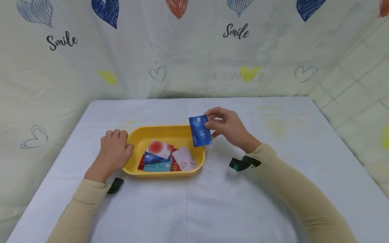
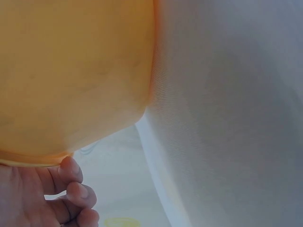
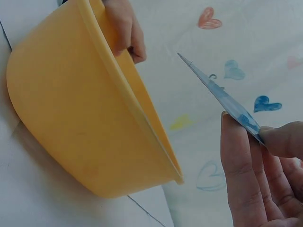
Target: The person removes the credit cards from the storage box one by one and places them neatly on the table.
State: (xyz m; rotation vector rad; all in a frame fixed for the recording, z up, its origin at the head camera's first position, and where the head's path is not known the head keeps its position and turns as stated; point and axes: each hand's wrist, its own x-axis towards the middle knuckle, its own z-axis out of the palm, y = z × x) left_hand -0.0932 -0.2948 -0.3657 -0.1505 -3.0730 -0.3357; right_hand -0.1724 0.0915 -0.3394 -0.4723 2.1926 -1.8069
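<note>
Head view: right hand (image 1: 227, 126) pinches a blue rectangular card (image 1: 200, 134); left hand (image 1: 113, 151) grips a yellow oblong plastic tray (image 1: 167, 133); likely card-moving step, next needing controlled release.

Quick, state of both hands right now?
Left hand: closed, holding the yellow tray at its rim.
Right hand: closed, pinching a blue VIP card between thumb and fingers.

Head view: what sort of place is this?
Possibly a makeshift recording booth: a backdrop printed with hearts and "Smile" stands behind a white-covered table, and a dark device sits at each wrist.
</note>
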